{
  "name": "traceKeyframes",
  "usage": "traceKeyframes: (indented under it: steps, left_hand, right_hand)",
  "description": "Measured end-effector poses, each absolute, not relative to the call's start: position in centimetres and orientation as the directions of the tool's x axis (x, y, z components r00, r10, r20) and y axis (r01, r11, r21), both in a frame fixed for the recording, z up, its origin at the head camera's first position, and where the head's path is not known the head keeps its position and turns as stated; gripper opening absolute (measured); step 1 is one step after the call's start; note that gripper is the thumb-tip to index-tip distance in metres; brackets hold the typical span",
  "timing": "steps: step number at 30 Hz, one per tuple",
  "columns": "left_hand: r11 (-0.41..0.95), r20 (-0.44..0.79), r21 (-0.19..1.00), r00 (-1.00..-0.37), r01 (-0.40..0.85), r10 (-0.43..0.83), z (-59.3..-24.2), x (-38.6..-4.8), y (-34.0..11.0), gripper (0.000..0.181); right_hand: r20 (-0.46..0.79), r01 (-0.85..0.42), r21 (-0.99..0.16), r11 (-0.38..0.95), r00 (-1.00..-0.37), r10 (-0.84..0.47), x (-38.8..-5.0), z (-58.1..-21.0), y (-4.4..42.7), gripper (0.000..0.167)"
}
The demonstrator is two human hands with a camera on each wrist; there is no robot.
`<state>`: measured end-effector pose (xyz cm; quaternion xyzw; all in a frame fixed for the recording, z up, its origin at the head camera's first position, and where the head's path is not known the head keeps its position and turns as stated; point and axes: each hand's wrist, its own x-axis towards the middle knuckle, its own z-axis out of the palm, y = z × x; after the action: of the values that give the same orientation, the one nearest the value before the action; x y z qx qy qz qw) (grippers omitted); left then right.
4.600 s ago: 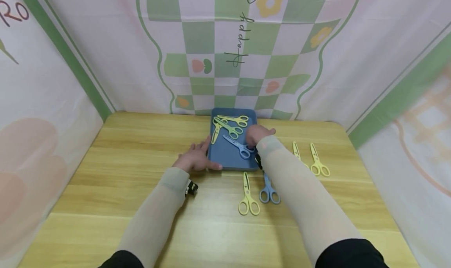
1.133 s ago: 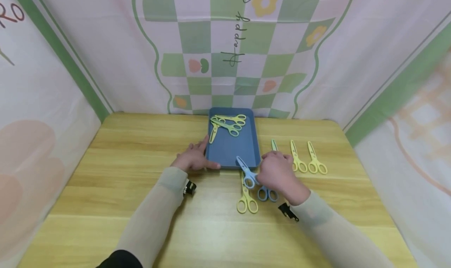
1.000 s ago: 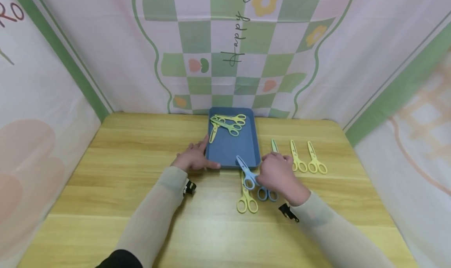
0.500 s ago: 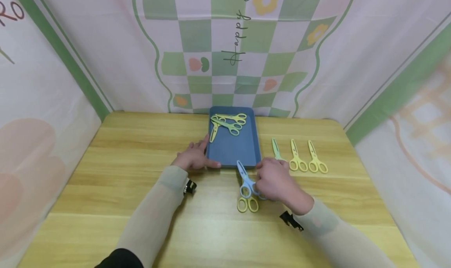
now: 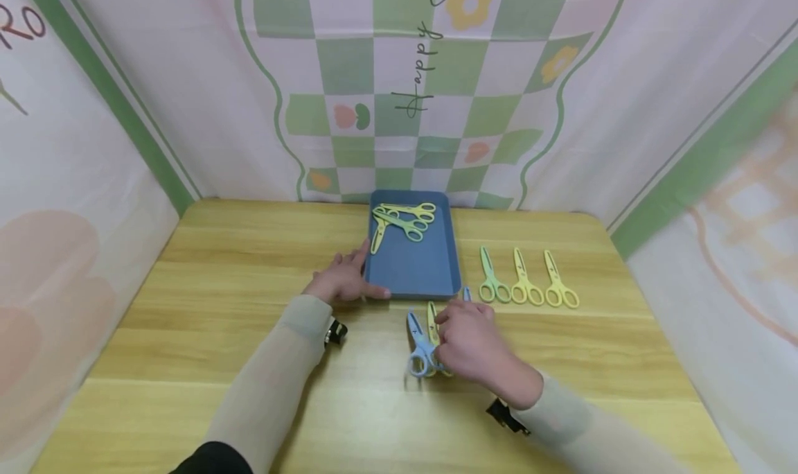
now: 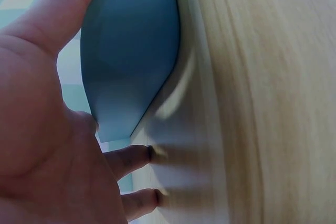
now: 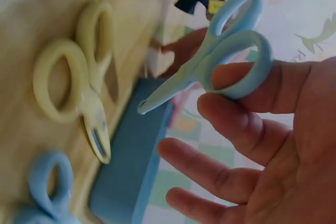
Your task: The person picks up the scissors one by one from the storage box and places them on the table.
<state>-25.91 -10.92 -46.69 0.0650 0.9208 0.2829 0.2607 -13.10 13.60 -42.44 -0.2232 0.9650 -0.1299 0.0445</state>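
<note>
Blue scissors [image 5: 420, 355] hang from the right hand [image 5: 472, 342], whose fingers pinch one handle ring while its other fingers sit loosely apart. In the right wrist view this pair is raised off the worktop [image 5: 249, 266], clear of the yellow scissors [image 5: 432, 319] lying beneath. From the head view it overlaps that yellow pair, its tip pointing away from the person, on the near side of the tray [image 5: 414, 273].

The left hand [image 5: 343, 278] is spread wide at the tray's near left corner and grips nothing. Its thumb lies along the near wall; in the left wrist view, two fingertips rest on the worktop beside the tray.

Three pairs lie in the tray, bunched toward its far left: a green pair [image 5: 399, 222] across a sideways yellow pair [image 5: 413, 209] and a slanted yellow pair [image 5: 378, 238].

Under the right hand lies a second blue pair [image 5: 467, 294], mostly hidden in the head view; its handles appear at the lower left of the right wrist view. To the right of the tray, three more stand in a row, tips away from the person: green scissors [image 5: 490, 276], then a middle yellow pair [image 5: 522, 278] just beside them, then an outer yellow pair [image 5: 556, 281]. Checked cloth [image 5: 349, 62] hangs behind the worktop.
</note>
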Motion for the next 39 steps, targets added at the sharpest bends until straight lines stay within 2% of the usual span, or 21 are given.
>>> traceKeyframes:
  steps: [10,18,26,39]
  left_hand:
    - [0.841,-0.461,0.539,-0.852,-0.047,0.247,-46.8,-26.0,-10.6,0.129]
    - [0.843,-0.468,0.535,-0.852,-0.062,0.234,-46.9,-26.2,-10.5,0.130]
    - [0.855,-0.487,0.514,-0.845,-0.072,0.222,-47.7,-26.7,-10.5,0.132]
    - [0.868,-0.497,0.491,-0.841,-0.070,0.212,-47.5,-26.7,-10.4,0.129]
  right_hand:
    - [-0.098,-0.372,-0.206,0.905,-0.913,-0.397,-14.2,-43.4,10.9,0.023]
    - [-0.143,-0.381,-0.160,0.911,-0.904,-0.403,-14.8,-44.0,9.7,0.024]
    - [-0.202,-0.358,-0.159,0.920,-0.901,-0.385,-15.2,-44.6,9.1,0.022]
    - [-0.223,-0.400,-0.155,0.903,-0.877,-0.426,-15.0,-45.0,8.7,0.022]
